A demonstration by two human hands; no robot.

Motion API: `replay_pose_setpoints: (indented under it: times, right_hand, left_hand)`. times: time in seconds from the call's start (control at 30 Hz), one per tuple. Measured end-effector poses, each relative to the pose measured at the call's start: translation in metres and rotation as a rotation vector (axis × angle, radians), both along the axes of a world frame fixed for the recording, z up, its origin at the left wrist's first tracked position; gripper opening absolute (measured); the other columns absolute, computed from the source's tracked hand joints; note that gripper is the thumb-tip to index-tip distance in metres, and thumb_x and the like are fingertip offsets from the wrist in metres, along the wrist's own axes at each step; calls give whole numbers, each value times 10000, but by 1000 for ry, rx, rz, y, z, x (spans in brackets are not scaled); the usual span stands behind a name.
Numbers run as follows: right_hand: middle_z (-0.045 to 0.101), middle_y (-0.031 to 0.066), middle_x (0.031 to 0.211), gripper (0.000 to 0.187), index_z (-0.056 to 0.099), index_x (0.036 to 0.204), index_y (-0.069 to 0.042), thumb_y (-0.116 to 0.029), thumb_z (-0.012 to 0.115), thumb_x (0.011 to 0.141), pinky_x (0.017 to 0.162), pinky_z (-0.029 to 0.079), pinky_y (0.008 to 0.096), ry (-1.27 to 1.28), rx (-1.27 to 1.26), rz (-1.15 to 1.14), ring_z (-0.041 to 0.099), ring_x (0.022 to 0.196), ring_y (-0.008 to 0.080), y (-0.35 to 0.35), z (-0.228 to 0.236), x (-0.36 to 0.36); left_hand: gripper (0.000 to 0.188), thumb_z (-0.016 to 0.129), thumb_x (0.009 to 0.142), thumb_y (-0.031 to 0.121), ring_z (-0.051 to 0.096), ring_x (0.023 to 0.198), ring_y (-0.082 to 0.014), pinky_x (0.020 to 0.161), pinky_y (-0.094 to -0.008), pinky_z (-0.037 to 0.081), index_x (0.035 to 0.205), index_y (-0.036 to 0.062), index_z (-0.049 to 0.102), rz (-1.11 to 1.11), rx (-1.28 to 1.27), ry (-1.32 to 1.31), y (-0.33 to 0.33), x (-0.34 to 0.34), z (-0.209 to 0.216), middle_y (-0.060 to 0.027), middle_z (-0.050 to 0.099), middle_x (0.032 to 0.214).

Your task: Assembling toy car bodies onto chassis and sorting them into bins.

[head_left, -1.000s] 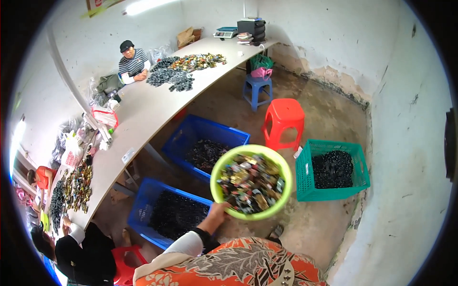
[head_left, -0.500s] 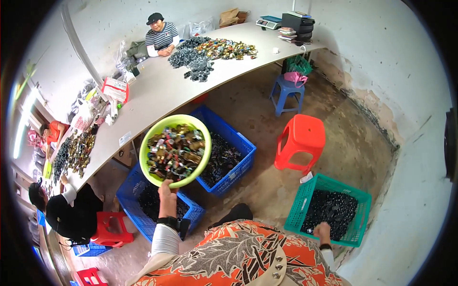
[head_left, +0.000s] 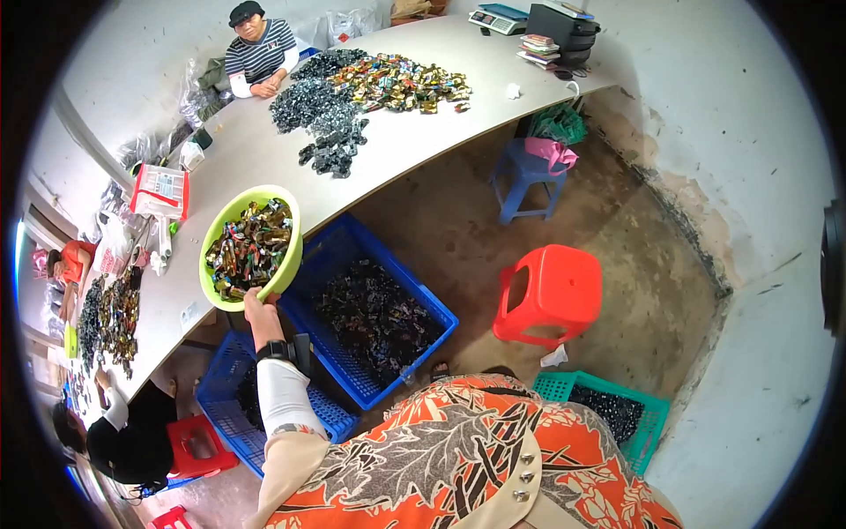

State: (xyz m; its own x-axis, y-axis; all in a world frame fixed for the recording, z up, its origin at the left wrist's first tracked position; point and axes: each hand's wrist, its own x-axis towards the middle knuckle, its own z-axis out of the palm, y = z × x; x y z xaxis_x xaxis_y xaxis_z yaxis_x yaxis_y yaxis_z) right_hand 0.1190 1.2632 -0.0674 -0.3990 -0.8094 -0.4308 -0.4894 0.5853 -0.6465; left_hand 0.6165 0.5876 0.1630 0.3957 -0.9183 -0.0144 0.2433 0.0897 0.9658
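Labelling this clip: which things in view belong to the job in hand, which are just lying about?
Likely in the job:
yellow-green bowl, gripped by the left hand
small shiny pieces inside it
perhaps the gold-toned heap on the table

Apparently lying about:
central red stool
blue stool
pink bag
scale

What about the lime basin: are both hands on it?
No, only the left hand is seen on the lime basin, at its near rim, with the right hand out of view.

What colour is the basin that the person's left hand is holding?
The basin is bright yellow-green, best seen in the head view.
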Motion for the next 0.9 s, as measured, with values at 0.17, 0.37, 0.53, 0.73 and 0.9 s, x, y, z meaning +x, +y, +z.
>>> replay_pose_setpoints:
  times: [0.17, 0.37, 0.53, 0.73, 0.9]
  right_hand:
    - [629, 140, 736, 340, 629, 930, -39, -233, 664, 653, 636, 482, 342, -3, -2, 145, 617, 704, 228, -130, -15, -107]
    - [628, 142, 736, 337, 628, 926, -41, -236, 664, 653, 636, 480, 342, -6, -53, 396, 616, 703, 230, -355, -3, -230]
    - [628, 143, 736, 334, 628, 922, -43, -238, 663, 653, 635, 479, 342, -23, -86, 546, 615, 703, 231, -503, -5, -309]
    - [627, 145, 736, 331, 628, 918, -45, -240, 663, 652, 635, 478, 342, -86, -98, 569, 614, 703, 233, -602, -14, -325]
    - [626, 146, 735, 329, 628, 914, -47, -242, 663, 652, 634, 477, 342, -118, -73, 538, 613, 702, 235, -640, -19, -332]
  left_hand:
    - [179, 539, 640, 25, 563, 607, -274, 522, -339, 491, 810, -22, 508, -68, -65, -693, -28, -60, 19, -119, 522, 704]
    - [257, 608, 724, 95, 540, 837, -318, 639, -429, 499, 906, -36, 482, 299, 119, 422, -97, -90, -12, -166, 490, 948]
    - [584, 578, 727, -28, 578, 720, -372, 514, -426, 513, 1184, 8, 216, 516, 169, 438, -142, -86, -8, -247, 452, 1032]
    - [596, 601, 716, 48, 568, 687, -375, 490, -445, 486, 1179, 68, 226, 704, 299, 370, -163, -121, 22, -211, 451, 1061]
    - [440, 544, 730, -22, 602, 596, -340, 451, -378, 511, 1093, -9, 296, 567, 367, 292, -162, -70, -2, -220, 553, 839]
